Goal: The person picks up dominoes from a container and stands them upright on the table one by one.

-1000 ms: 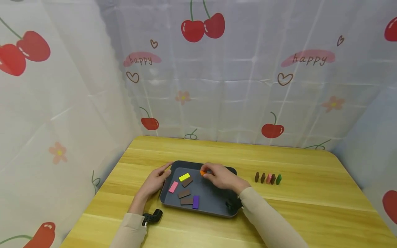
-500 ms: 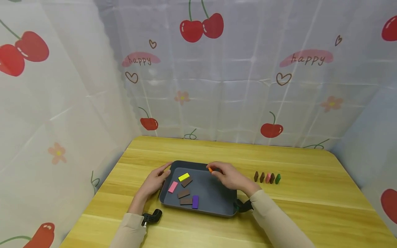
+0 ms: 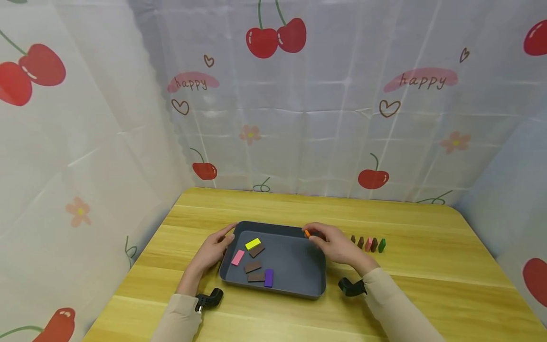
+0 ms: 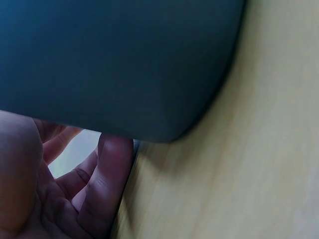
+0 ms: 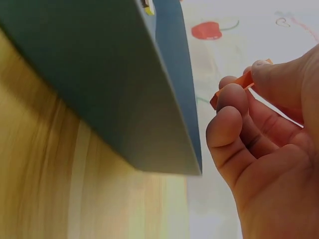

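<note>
Right fingers (image 5: 233,99) pinch an orange block (image 5: 243,80)

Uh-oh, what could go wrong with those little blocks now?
The right hand pinches the orange block by its fingertips, so it might slip and drop. The row of standing blocks looks close to that hand and wrist too; a small bump could topple them.

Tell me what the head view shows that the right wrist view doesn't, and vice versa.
Only the head view: left hand against the dark gray tray, purple block inside it, green block standing outside. Only the right wrist view: the palm of the right hand. Both: that hand pinching the orange block, the tray, wooden tabletop and cherry-print curtain.
</note>
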`<state>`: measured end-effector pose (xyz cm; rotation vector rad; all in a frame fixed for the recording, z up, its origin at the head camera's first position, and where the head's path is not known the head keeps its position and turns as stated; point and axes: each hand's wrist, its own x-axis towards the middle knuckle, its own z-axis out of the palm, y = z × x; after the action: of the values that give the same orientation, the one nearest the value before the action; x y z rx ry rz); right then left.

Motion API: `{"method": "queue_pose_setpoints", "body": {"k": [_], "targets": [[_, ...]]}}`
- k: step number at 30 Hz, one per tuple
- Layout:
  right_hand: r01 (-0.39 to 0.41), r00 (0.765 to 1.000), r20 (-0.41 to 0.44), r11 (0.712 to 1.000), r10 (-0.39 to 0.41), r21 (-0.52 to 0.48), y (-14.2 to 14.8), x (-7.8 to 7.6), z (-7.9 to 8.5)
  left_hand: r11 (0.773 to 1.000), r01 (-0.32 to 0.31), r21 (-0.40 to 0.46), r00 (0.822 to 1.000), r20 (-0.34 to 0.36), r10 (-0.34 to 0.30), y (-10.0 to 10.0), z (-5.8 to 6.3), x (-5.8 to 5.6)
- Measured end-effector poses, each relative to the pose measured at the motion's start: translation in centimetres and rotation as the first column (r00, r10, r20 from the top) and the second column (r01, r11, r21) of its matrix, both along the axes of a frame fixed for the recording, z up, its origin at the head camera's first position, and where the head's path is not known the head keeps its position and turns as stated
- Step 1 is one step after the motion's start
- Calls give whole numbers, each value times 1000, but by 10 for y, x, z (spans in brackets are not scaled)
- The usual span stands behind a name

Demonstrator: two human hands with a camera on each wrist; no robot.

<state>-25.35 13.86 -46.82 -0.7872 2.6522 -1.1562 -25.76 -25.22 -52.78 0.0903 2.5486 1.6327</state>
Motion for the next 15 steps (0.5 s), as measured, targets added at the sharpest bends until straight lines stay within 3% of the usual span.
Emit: {"method": "queue_pose_setpoints", "body": {"k": [15], "targets": [[92, 996, 10, 994, -91, -59, 45, 17, -5, 1000, 8, -22, 1000, -16, -8, 0, -2, -1]]}}
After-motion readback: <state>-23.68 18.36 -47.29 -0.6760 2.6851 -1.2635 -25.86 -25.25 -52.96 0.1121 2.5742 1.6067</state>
